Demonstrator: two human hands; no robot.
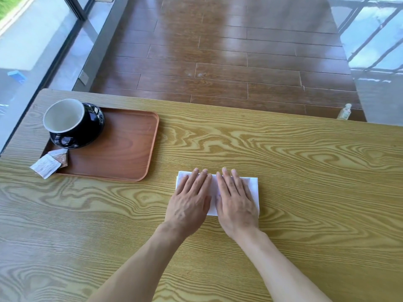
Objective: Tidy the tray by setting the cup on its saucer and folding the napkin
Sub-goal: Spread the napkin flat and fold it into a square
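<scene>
The napkin (253, 188), white and folded to a rectangle, lies flat on the table (283, 153), toward the near edge and right of the tray (122, 153), with bare tabletop between them. Both hands press it palm-down with fingers straight and spread flat, gripping nothing: the left hand (189, 199) covers its left half, the right hand (235, 201) its right half, and only the left and right edges and a strip between the hands show. The cup (65, 120) sits on its saucer (96, 118) in the tray's far left corner. Small packets (46, 165) hang over the tray's near left corner. The table is bare to the right of the napkin and along its far edge.
</scene>
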